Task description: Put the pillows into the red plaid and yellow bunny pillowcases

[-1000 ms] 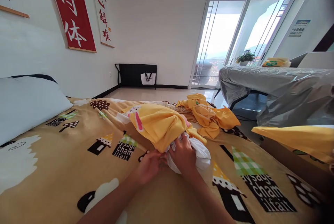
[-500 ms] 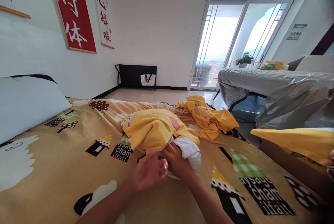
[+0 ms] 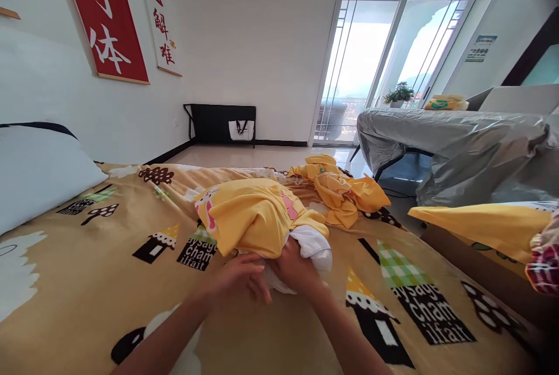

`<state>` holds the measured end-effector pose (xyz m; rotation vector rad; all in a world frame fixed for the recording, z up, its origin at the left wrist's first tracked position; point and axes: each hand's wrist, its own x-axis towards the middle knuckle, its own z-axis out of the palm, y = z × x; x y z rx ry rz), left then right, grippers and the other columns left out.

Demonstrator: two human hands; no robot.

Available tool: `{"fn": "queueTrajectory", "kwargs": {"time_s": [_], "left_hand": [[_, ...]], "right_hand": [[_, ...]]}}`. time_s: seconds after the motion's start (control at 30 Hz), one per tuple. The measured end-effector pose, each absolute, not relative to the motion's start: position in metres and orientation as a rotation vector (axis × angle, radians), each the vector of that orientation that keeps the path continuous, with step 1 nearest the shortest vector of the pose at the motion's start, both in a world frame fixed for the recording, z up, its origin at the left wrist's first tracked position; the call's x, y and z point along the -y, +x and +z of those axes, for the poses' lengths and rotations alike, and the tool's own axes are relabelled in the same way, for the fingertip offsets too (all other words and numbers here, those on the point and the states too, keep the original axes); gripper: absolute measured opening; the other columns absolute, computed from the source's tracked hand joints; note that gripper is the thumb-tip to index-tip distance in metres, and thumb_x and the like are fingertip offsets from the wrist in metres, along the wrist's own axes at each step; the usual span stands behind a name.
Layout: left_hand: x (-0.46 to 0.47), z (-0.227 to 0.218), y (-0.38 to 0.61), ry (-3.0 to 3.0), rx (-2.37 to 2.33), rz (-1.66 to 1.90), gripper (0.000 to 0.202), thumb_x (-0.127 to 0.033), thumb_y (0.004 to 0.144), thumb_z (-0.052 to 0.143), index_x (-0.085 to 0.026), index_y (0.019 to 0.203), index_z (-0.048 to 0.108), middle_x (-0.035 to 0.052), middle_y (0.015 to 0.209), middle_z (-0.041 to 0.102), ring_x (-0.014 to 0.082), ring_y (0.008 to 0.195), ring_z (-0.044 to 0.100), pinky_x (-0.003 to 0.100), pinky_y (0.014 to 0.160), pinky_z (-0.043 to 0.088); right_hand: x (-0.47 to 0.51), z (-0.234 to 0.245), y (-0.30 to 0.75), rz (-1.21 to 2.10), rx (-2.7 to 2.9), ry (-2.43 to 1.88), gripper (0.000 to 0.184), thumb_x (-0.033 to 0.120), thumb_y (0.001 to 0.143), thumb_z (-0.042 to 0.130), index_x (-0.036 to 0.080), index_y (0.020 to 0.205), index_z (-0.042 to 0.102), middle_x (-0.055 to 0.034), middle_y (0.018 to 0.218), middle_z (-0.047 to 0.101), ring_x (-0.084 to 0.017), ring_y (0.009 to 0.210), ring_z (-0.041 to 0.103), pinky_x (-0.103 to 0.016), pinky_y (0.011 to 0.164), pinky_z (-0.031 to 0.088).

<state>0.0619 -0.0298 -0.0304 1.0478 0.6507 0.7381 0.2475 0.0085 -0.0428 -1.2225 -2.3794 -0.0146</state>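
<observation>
A yellow pillowcase [image 3: 248, 215] with a pink cartoon print lies bunched on the bed, with a white pillow [image 3: 312, 247] sticking out of its near end. My right hand [image 3: 294, 267] is closed on the white pillow at the case's opening. My left hand [image 3: 238, 279] sits right beside it at the lower edge of the yellow case, fingers curled against the fabric. Both forearms reach in from the bottom of the view.
The bed is covered by a tan patterned sheet [image 3: 109, 282]. A second crumpled yellow cloth [image 3: 340, 186] lies further back. A white pillow [image 3: 39, 168] sits at the left. A grey plastic-covered table [image 3: 458, 142] stands at right, with more yellow fabric [image 3: 480, 226] beside the bed.
The yellow case has been drawn further over the white pillow, so less white shows. My hands stay together at its opening, and the view has shifted slightly.
</observation>
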Motion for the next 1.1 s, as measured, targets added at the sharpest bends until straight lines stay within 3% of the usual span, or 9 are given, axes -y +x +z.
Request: {"fn": "queueTrajectory", "kwargs": {"time_s": [0.17,0.3,0.43,0.63,0.7,0.77,0.87,0.97,1.1], "left_hand": [[0.038,0.002,0.040,1.138,-0.706,0.624,0.025,-0.028,0.083,0.061,-0.015,0.104,0.061,0.0093,0.067,0.073,0.0181,0.053,0.067,0.019,0.041,0.030],[0.042,-0.019,0.072,0.687,-0.516,0.923,0.006,-0.024,0.076,0.057,-0.018,0.076,0.055,-0.0026,0.047,0.057,0.0105,0.035,0.051,0.020,0.039,0.029],[0.048,-0.040,0.103,0.466,-0.683,1.051,0.008,-0.017,0.069,0.052,-0.020,0.063,0.046,-0.0071,0.036,0.038,0.0073,0.029,0.034,0.020,0.037,0.022],[0.082,-0.021,0.098,0.697,-0.662,0.946,0.019,-0.026,0.068,0.053,-0.017,0.079,0.065,-0.0041,0.041,0.047,0.0115,0.030,0.038,0.023,0.037,0.027],[0.094,-0.011,0.092,1.115,-0.646,0.861,0.017,-0.022,0.072,0.055,-0.017,0.077,0.070,0.0037,0.051,0.059,0.0176,0.044,0.052,0.028,0.047,0.040],[0.096,-0.002,0.085,1.585,-0.690,0.989,0.023,-0.016,0.077,0.056,-0.019,0.089,0.076,0.0135,0.084,0.072,0.0292,0.082,0.065,0.040,0.080,0.046],[0.074,0.003,0.071,1.995,-0.777,1.206,0.049,-0.009,0.081,0.051,-0.024,0.126,0.062,0.0090,0.136,0.055,0.0335,0.134,0.038,0.045,0.114,0.011],[0.040,-0.004,0.058,2.125,-0.919,1.210,0.060,-0.006,0.081,0.052,-0.030,0.136,0.052,0.0051,0.144,0.048,0.0312,0.139,0.032,0.042,0.114,-0.001],[0.012,-0.019,0.044,2.231,-1.182,1.166,0.050,-0.017,0.084,0.054,-0.032,0.132,0.056,0.0096,0.132,0.057,0.0338,0.127,0.042,0.044,0.109,0.009]], "right_hand": [[0.009,-0.019,0.249,0.053,2.458,-1.133,0.039,0.026,0.083,0.065,0.021,0.121,0.060,-0.0091,0.130,0.056,-0.028,0.123,0.047,-0.043,0.102,0.040],[0.002,-0.033,0.245,-0.035,2.366,-1.172,0.028,0.023,0.087,0.059,0.020,0.115,0.063,-0.0113,0.128,0.056,-0.028,0.124,0.044,-0.043,0.101,0.041],[-0.007,-0.047,0.246,-0.091,2.400,-1.076,0.027,0.024,0.086,0.060,0.021,0.112,0.065,-0.0110,0.125,0.058,-0.026,0.122,0.045,-0.040,0.099,0.043],[-0.003,-0.037,0.247,-0.161,2.404,-1.067,0.020,0.029,0.087,0.059,0.021,0.104,0.067,-0.0103,0.117,0.062,-0.027,0.117,0.048,-0.043,0.096,0.044],[0.006,-0.029,0.245,-0.172,2.439,-1.107,0.019,0.030,0.085,0.062,0.021,0.101,0.067,-0.0104,0.115,0.063,-0.029,0.116,0.049,-0.045,0.094,0.045],[0.019,-0.021,0.243,-0.183,2.496,-1.148,0.023,0.025,0.083,0.062,0.023,0.105,0.066,-0.0096,0.114,0.064,-0.030,0.112,0.052,-0.045,0.091,0.047],[0.043,-0.009,0.245,-0.226,2.574,-1.185,0.049,0.013,0.077,0.060,0.025,0.124,0.058,-0.0102,0.124,0.061,-0.030,0.107,0.056,-0.043,0.087,0.050],[0.061,0.002,0.253,-0.255,2.666,-1.166,0.078,0.010,0.068,0.061,0.027,0.142,0.043,-0.0115,0.142,0.048,-0.032,0.103,0.060,-0.041,0.080,0.053],[0.072,0.016,0.273,-0.187,2.717,-1.123,0.083,0.012,0.070,0.058,0.034,0.146,0.033,-0.0064,0.150,0.039,-0.030,0.107,0.061,-0.038,0.076,0.054]]}}
